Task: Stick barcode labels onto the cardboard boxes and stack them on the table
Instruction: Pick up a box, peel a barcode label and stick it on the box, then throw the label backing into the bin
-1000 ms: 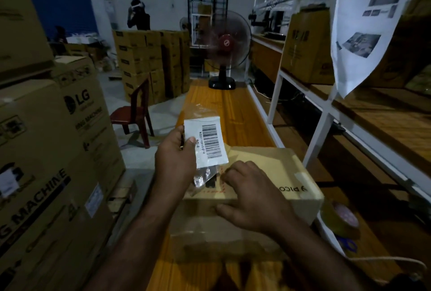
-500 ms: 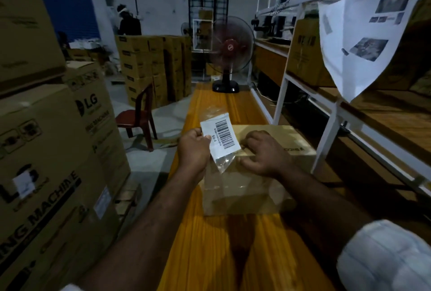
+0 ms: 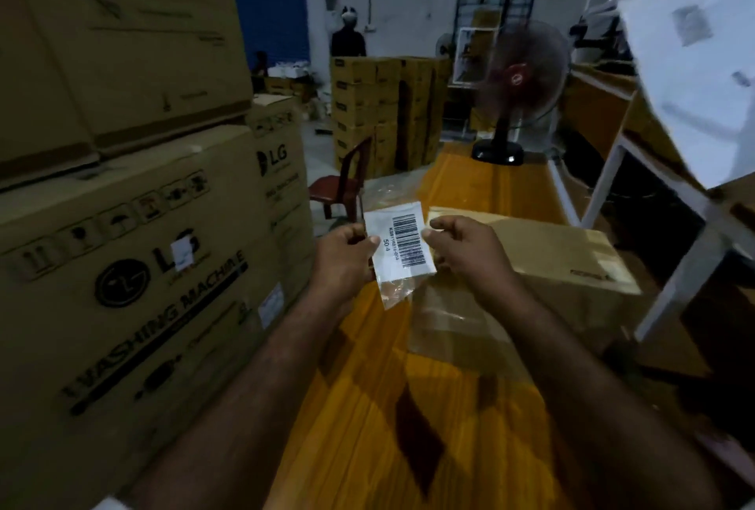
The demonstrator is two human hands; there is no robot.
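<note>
While both hands meet above the near end of the orange wooden table [image 3: 408, 407], they hold a white barcode label [image 3: 402, 242] between them, still on its clear backing film [image 3: 394, 291], which hangs out below the label toward 6 o'clock. The left hand [image 3: 341, 260] pinches the label's left edge between thumb and fingers, and the right hand [image 3: 465, 246] pinches its right edge the same way, so the printed bars face the camera. Just behind the hands, toward 1 o'clock, a plain cardboard box [image 3: 547, 260] lies flat on the table, with small dark print near its right corner; the label is held in the air in front of it, and whether it touches the box cannot be told. At 9 o'clock, large washing machine cartons [image 3: 135, 289] stand stacked beside the table. At 12 o'clock, a pedestal fan [image 3: 519, 72] stands on the table's far end. A white metal rack [image 3: 670, 276] runs along the 3 o'clock side, with a sheet of paper [image 3: 694, 76] hanging from it.
</note>
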